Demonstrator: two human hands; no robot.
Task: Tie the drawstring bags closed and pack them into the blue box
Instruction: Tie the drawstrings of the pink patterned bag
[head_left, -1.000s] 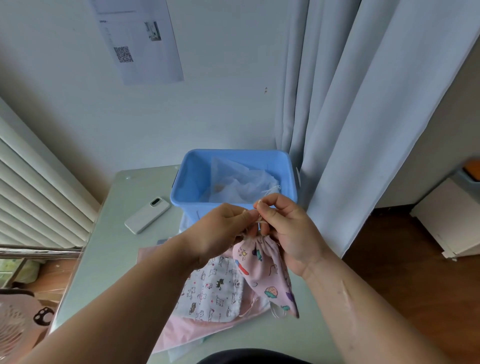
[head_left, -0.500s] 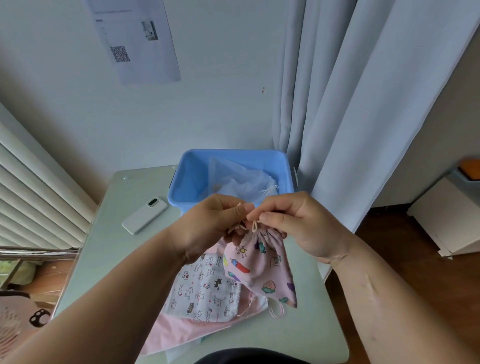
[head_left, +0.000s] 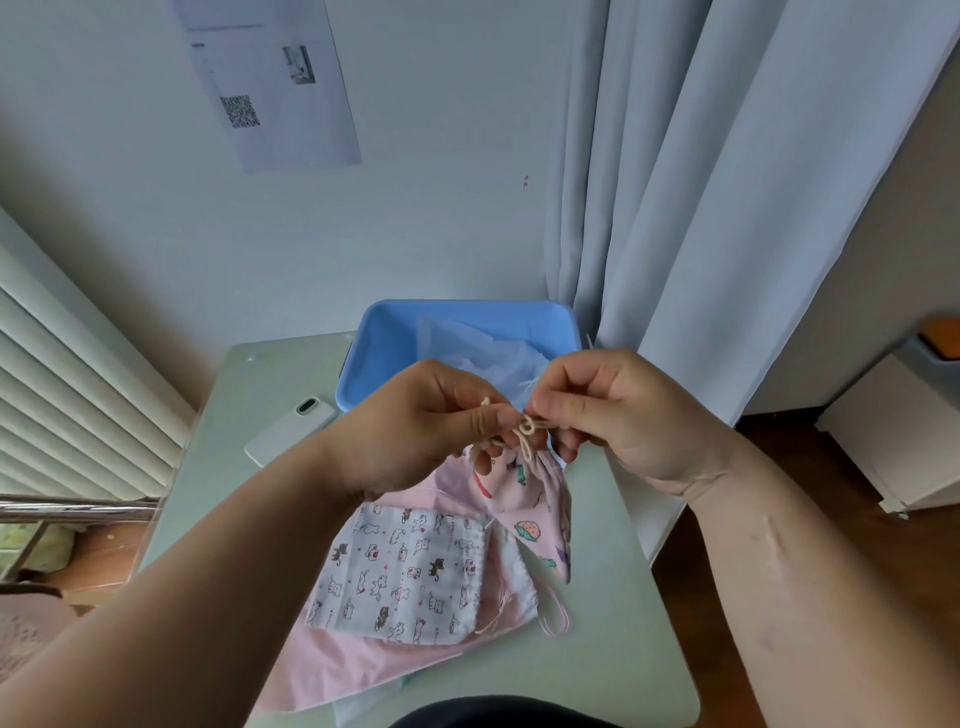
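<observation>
Currently: tie step, knot half-formed. Blue box (head_left: 363, 353) at far edge of table (head_left: 623, 649), behind hands. Pink printed bag (head_left: 535, 493) hangs under hands, mouth gathered. L hand (head_left: 426, 421), R hand (head_left: 623, 410): fingers curled, each pinching cord (head_left: 525, 427) end; loop sits between fingertips. Next: pull ends apart w/ even tension, then bag into box.

My left hand (head_left: 426, 431) and right hand (head_left: 623, 415) have drawn slightly apart, where a second ago their fingertips met. The drawstring (head_left: 527, 428), hidden before, now shows between them as a small cream looped knot above the gathered mouth of the pink printed bag (head_left: 530, 499).
</observation>
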